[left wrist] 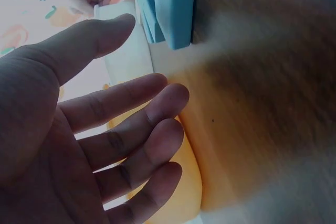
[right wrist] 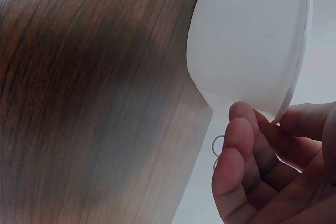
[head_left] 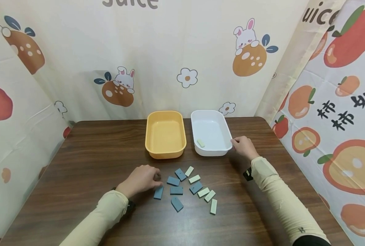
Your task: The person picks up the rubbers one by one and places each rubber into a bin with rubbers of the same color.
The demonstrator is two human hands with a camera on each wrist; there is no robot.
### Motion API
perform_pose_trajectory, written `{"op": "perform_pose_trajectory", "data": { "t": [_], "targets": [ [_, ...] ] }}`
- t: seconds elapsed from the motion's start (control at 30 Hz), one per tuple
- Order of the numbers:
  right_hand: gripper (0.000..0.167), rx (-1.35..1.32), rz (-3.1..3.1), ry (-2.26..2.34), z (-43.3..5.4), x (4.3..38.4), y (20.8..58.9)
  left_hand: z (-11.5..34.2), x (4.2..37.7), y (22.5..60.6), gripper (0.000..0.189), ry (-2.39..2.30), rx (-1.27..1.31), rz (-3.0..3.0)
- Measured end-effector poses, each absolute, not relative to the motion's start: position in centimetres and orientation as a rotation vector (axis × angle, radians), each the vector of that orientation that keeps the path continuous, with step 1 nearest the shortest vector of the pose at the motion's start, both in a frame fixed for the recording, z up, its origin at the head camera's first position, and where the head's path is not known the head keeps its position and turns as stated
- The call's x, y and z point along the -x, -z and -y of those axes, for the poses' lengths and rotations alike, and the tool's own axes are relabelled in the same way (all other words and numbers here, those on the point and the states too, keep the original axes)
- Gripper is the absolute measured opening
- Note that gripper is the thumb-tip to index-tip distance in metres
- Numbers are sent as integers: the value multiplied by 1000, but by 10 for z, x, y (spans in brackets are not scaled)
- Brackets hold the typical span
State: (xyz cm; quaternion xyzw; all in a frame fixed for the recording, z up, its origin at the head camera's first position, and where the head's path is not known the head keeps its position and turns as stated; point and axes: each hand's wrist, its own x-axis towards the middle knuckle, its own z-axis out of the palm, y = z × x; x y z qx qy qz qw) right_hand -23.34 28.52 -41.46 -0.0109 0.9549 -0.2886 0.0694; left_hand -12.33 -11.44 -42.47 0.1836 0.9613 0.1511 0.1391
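Observation:
My right hand (head_left: 245, 147) is at the near right corner of a white plastic basin (head_left: 211, 153). In the right wrist view its thumb and index finger pinch the rim, with the other fingers curled below. One pale green block (head_left: 200, 143) lies inside the basin. Over the table, my left hand (head_left: 140, 179) hovers with loosely bent fingers and holds nothing. Its thumb tip is right by a blue block (head_left: 158, 193) in the head view. More blue blocks (head_left: 176, 190) and several pale green blocks (head_left: 203, 192) lie scattered to its right.
A yellow basin (head_left: 166, 154) stands left of the white one, a narrow gap between them. Both sit near the back edge of the brown wooden table (head_left: 108, 147). Printed cloth (head_left: 170, 41) hangs behind the table and along its sides.

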Motion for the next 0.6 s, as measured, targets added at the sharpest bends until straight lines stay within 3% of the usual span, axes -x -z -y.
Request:
{"op": "perform_pose_trajectory", "data": {
  "t": [0.6],
  "targets": [
    [38,39,-2879,864,-285,233,414,109,116,429,29,-419,-623,-2791]
  ]
}}
